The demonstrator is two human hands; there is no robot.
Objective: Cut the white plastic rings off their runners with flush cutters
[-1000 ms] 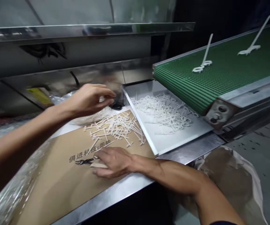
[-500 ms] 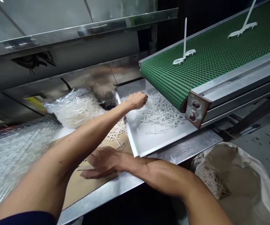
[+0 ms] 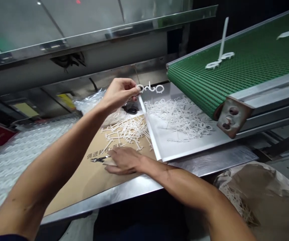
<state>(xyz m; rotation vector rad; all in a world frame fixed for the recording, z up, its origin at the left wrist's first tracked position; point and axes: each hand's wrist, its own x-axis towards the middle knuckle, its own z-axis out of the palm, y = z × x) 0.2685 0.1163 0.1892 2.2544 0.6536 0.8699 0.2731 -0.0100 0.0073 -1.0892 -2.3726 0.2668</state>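
Observation:
My left hand [image 3: 121, 93], raised over the left rim of the white tray [image 3: 156, 152], pinches a white plastic molding with two rings [image 3: 156, 88] by one ring. A short stub stands up between the rings. Lower down, my right hand [image 3: 125, 160] is closed around side cutters [image 3: 99, 160], their jaws pointing left above the cardboard [image 3: 84, 187]; its palm hides most of the handles. Many similar ringed moldings [image 3: 182, 117] lie heaped in the tray. Loose white sprue sticks [image 3: 130, 130] are scattered on the cardboard between my hands.
A green conveyor belt [image 3: 197, 78] slopes down over the tray, carrying a molding with an upright sprue [image 3: 223, 40]. Bagged white parts [image 3: 91, 102] and clear-wrapped parts [image 3: 33, 157] lie left. A lined bin [image 3: 277, 201] with sprues stands lower right.
My left hand has come up and left from the heap in the tray, lifting a ringed molding. My right hand stays low with the cutters now visible. The view has shifted left.

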